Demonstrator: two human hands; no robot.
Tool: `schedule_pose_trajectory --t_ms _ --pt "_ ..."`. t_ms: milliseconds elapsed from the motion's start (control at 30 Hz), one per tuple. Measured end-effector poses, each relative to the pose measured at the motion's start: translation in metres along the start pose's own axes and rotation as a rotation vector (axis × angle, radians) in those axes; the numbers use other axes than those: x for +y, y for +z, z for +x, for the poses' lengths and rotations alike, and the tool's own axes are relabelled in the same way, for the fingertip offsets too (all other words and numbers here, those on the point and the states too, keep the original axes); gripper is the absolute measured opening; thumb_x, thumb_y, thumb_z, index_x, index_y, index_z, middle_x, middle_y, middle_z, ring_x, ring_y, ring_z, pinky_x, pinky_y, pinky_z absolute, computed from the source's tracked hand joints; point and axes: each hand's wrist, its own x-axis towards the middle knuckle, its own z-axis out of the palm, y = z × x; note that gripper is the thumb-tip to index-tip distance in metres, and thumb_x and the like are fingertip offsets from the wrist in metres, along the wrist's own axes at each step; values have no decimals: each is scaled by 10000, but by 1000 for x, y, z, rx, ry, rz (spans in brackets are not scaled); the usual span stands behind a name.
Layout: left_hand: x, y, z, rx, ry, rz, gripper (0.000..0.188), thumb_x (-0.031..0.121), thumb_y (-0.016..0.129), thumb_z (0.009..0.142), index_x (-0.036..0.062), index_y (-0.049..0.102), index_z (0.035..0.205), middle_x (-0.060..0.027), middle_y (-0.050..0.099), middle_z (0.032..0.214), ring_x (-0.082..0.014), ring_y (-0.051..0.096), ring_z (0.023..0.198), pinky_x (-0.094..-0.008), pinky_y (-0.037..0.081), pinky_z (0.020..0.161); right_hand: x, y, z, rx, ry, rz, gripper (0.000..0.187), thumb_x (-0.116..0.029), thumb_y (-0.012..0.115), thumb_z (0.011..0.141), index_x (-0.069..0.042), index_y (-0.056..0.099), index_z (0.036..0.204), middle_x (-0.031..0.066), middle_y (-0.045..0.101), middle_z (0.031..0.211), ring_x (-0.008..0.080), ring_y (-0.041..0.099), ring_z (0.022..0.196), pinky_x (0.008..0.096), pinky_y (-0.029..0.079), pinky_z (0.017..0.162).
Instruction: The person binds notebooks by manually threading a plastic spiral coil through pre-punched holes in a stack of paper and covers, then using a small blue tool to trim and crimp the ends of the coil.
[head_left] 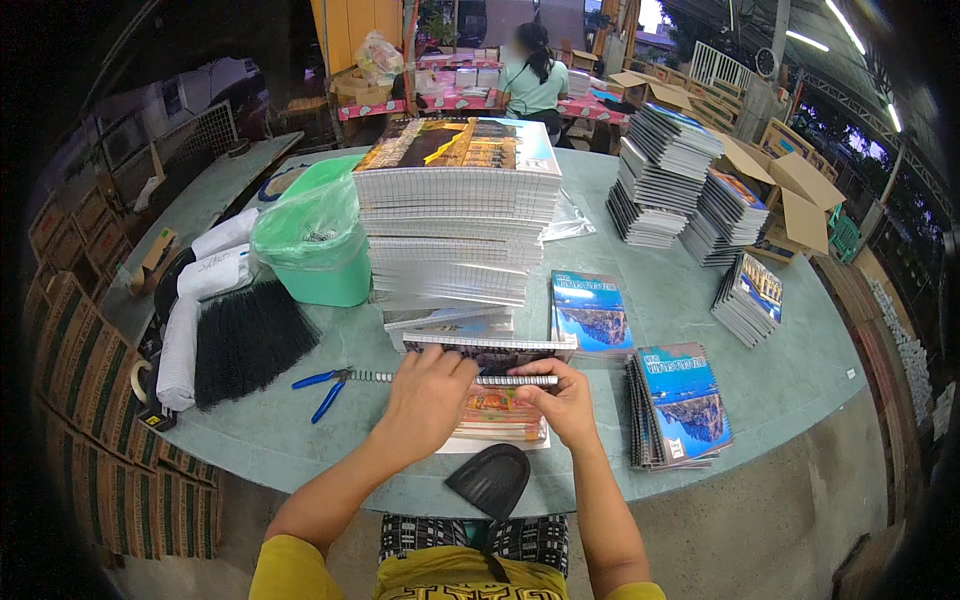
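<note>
Open-sided workshop space surrounds a round, pale green tabletop [780, 380], with cardboard boxes along its left and far right sides and a person in a light green top seated at another table in the background.

At the near edge of the tabletop lies a thin stack of colourful printed sheets [497, 415] with a silver wire spiral binding [440, 378] running along its far edge. The left hand [428, 400] rests flat on the stack's left part, fingers together and pressing down near the spiral. The right hand [560, 398] holds the stack's right end, fingers curled and pinched on the spiral's tip.

Just behind the hands rises a tall stack of spiral-bound notebooks [455, 220] with a cityscape cover on top. Blue-handled pliers [322, 388] lie just left of the spiral. Further left sit a black bristle bundle [245, 340] and white rolled sheets [205, 290], with a green bin lined with a plastic bag [315, 235] behind them. Right of the hands, a short pile of blue-covered notebooks [680, 405] sits near the edge; more fanned notebook piles [665, 170] stand toward the far right edge. A black curved plastic piece [490, 480] overlaps the near edge.
</note>
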Motion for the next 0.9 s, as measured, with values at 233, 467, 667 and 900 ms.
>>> schedule_pose_trajectory --t_ms 233,467,667,900 --pt "6 8 9 47 -7 -108 203 190 665 751 73 611 908 -97 571 795 -285 545 839 -384 429 718 -7 3 -4 16 -140 -40 167 -122 661 833 6 660 940 85 673 936 136 601 885 279 471 820" --pt "13 0 23 30 50 -185 177 179 637 775 66 613 909 -107 590 854 -291 559 853 -395 434 739 4 -4 -9 210 -118 -284 148 -52 644 815 9 652 950 62 670 897 96 599 786 241 485 705" --pt "9 11 28 -76 -13 -203 187 212 639 781 72 590 895 -119 584 876 -288 556 901 -402 439 746 7 8 -12 215 -171 36 140 -9 631 801 23 632 937 72 672 869 87 596 793 223 473 713" --pt "36 26 43 23 195 -406 222 196 638 767 68 615 947 -117 574 817 -298 551 823 -383 447 724 25 -11 -12 138 -153 -209 151 -15 579 818 12 626 958 58 665 833 94 592 773 244 478 691"
